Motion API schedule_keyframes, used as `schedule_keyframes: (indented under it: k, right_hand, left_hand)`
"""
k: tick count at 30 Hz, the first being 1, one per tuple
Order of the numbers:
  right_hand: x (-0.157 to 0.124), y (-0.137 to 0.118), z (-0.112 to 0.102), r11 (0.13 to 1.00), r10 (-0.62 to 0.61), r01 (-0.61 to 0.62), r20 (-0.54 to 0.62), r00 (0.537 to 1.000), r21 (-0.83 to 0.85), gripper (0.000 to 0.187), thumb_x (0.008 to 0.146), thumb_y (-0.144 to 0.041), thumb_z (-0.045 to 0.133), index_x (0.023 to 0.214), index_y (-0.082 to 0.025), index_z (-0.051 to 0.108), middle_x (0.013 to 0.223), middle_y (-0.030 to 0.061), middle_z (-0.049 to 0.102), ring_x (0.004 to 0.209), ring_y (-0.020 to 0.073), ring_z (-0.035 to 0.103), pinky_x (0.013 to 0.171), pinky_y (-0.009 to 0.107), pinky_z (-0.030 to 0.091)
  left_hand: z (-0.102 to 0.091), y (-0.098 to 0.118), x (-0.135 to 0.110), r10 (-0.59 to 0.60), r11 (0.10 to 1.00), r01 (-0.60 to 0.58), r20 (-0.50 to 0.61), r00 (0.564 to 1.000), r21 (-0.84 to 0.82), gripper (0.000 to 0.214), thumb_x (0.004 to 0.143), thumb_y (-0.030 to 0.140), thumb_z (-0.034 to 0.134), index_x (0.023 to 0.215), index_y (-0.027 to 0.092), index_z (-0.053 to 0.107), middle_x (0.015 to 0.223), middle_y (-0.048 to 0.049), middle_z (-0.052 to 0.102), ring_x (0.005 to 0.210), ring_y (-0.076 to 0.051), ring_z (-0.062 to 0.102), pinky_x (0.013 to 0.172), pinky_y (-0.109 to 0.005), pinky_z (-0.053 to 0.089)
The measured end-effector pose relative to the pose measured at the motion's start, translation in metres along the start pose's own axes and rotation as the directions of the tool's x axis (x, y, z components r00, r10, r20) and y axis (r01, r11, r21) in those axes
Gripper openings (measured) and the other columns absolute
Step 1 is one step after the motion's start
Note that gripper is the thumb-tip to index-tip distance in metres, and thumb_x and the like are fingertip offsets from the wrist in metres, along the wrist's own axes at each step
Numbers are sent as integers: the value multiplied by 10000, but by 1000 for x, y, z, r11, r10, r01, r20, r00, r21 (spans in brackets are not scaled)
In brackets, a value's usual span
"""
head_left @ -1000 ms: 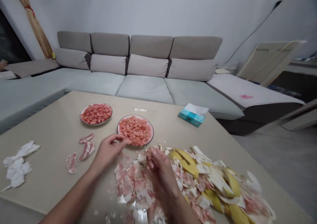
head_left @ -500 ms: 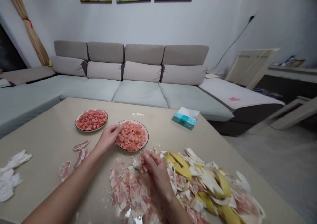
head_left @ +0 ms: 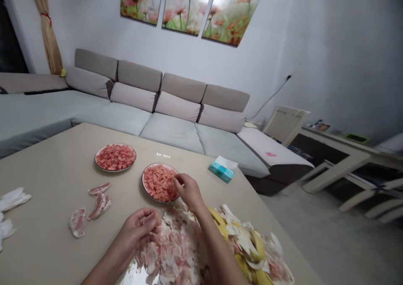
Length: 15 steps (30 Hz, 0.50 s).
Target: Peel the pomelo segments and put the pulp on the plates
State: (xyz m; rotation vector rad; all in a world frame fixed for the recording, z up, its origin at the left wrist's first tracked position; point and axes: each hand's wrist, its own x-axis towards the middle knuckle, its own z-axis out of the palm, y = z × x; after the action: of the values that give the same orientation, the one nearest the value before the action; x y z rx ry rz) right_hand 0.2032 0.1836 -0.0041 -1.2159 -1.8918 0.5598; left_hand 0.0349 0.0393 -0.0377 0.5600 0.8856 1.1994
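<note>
The right hand (head_left: 188,189) reaches over the near rim of a round, shallow plate (head_left: 145,187) heaped with glistening pink fruit flesh (head_left: 159,181) in small ragged chunks; its thumb and fingertips are pinched together above the heap, though whether a morsel sits between them is too small to tell. The left hand (head_left: 138,230) rests at the edge of a loose pile of peelings (head_left: 171,251), fingers curled inward around a thin, papery scrap of pink-white membrane. The pile is flaky and crumpled, pale pink and white near the hands, and gives way on the right to thick curved strips of yellow rind (head_left: 252,255) with spongy white inner sides.

A second plate (head_left: 115,157), also round and full of the same pink flesh, stands further off to the left. Between it and the left hand lie a few unpeeled segments (head_left: 94,203), crescent-shaped and streaked white. Crumpled white tissues (head_left: 11,199) lie at the far left of the smooth beige table (head_left: 47,167), and a teal tissue pack (head_left: 222,170) sits near its far edge. A grey fabric sofa (head_left: 170,121) wraps behind
</note>
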Motion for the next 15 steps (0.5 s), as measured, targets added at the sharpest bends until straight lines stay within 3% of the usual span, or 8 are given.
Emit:
schedule_keyframes:
  k: [3,6,9,11,12,15]
  right_hand:
    - [21,4,4,996,7,-5,29,1000,-89,89,721,-184,642,737,-189,730,713,48,672,641,177,580,668,284,439]
    - [19,-3,0,992,3,1,29,1000,-126,127,755,-202,626,804,-188,743,767,63,693,669,183,602,685,287,445]
    - [-7,-21,-5,994,-16,20,36,999,-104,216,861,-298,555,839,-180,734,812,73,709,743,198,628,695,281,460]
    - [-33,-35,-6,997,-20,26,87,996,-66,280,894,-363,533,803,-182,727,736,50,701,682,184,624,624,258,464]
    - [-46,-41,-4,999,-21,26,124,992,-37,293,890,-386,548,770,-185,725,708,39,693,655,177,617,597,248,461]
    - [-80,-50,3,985,6,-38,191,982,167,208,820,-359,665,950,-206,719,844,38,705,684,165,612,600,238,461]
  left_hand:
    - [-9,3,0,32,999,-32,-50,998,17,331,687,303,814,933,154,650,848,-32,668,694,-104,611,624,-198,523]
    - [-13,8,-1,78,996,-81,-98,992,-30,368,657,310,833,939,154,655,904,-46,678,760,-121,624,743,-237,530]
    - [-12,14,-4,117,990,-123,-84,990,-64,355,674,307,822,953,161,659,948,-52,678,831,-140,628,810,-264,518]
    - [-10,16,-6,143,988,-145,-30,989,-61,305,709,302,796,944,161,662,934,-52,682,823,-137,624,796,-260,513]
    - [-9,16,-7,151,987,-152,-8,988,-58,284,720,300,787,935,161,663,912,-47,683,800,-132,620,775,-254,511]
    - [-5,14,-10,162,986,-161,22,986,-46,268,721,291,784,923,168,658,877,-39,684,759,-130,614,724,-248,506]
